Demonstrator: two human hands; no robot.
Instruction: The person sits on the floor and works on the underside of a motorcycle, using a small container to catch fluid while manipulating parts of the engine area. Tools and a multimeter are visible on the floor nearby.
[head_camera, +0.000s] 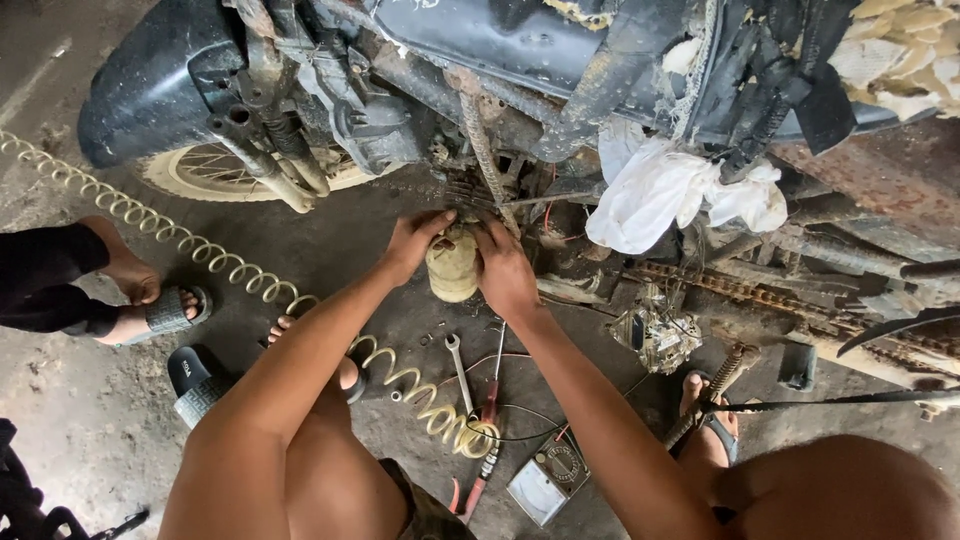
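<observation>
Both my hands grip a dirty cream-coloured cylindrical part (452, 268) under the frame of a stripped motorcycle (480, 60). My left hand (412, 244) wraps its left side, fingers curled over the top. My right hand (505, 268) clasps the right side, close to a rusty ribbed rod (487, 160). The part's top end is hidden between my fingers and the engine area.
On the concrete floor lie a spanner (459, 370), a red-handled screwdriver (490, 400), a small meter (547, 480) with wires, and a coiled yellow air hose (230, 265). A white rag (660, 195) hangs from the bike. A rusty chain (740, 290) runs right. Another person's sandalled feet (150, 305) stand left.
</observation>
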